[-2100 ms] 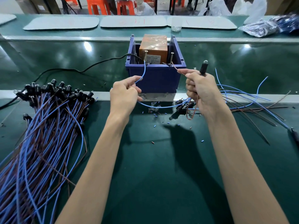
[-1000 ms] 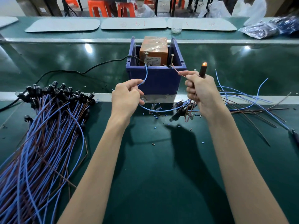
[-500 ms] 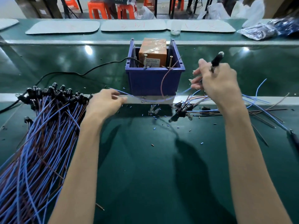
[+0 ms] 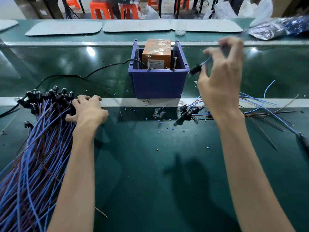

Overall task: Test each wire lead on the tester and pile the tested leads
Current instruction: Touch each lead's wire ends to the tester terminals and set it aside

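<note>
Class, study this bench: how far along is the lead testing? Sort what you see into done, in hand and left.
Done: a big pile of leads, presumably tested, lies at the left, the left hand resting on it. In hand: the right hand holds one lead beside the tester, not on its screws. Left: a few loose leads lie at the right.

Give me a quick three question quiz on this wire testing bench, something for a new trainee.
1. True or false: the left hand rests on the pile of leads.
2. The orange tester box sits in: A) the blue bin, B) a plastic bag, C) a tray.
3. Fill in: the right hand holds up one lead with a ___ wire.
Key: 1 true; 2 A; 3 blue.
</note>
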`<state>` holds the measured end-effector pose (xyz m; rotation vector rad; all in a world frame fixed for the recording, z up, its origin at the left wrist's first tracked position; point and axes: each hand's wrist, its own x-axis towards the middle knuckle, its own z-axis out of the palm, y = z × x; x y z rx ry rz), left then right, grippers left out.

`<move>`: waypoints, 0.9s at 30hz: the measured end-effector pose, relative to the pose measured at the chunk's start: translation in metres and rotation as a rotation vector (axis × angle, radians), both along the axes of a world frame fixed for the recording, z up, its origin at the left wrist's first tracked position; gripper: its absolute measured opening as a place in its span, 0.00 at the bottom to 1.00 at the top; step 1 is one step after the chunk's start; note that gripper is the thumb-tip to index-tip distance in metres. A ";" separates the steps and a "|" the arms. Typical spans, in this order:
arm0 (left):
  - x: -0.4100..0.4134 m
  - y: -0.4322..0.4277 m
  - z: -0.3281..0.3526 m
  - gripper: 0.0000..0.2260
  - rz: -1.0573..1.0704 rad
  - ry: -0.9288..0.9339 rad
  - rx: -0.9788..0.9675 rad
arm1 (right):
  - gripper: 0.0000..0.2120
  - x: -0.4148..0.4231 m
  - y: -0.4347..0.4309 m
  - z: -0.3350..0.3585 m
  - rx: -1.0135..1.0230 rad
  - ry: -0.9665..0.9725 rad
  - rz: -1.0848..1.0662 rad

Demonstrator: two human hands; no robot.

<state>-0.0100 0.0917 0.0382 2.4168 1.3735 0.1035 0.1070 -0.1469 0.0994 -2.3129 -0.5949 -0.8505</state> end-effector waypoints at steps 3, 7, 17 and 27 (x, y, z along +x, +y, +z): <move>-0.002 0.002 -0.001 0.24 0.000 0.010 0.028 | 0.12 0.015 -0.004 -0.024 -0.272 0.352 0.021; -0.006 0.006 -0.003 0.25 0.002 0.014 0.036 | 0.16 0.018 -0.004 -0.045 -0.591 0.755 -0.006; -0.017 0.021 0.001 0.24 -0.131 0.038 0.043 | 0.20 0.020 -0.008 -0.028 -0.502 0.775 0.141; -0.019 0.020 0.010 0.21 -0.026 -0.157 0.146 | 0.18 0.014 -0.005 -0.021 -0.446 0.772 0.261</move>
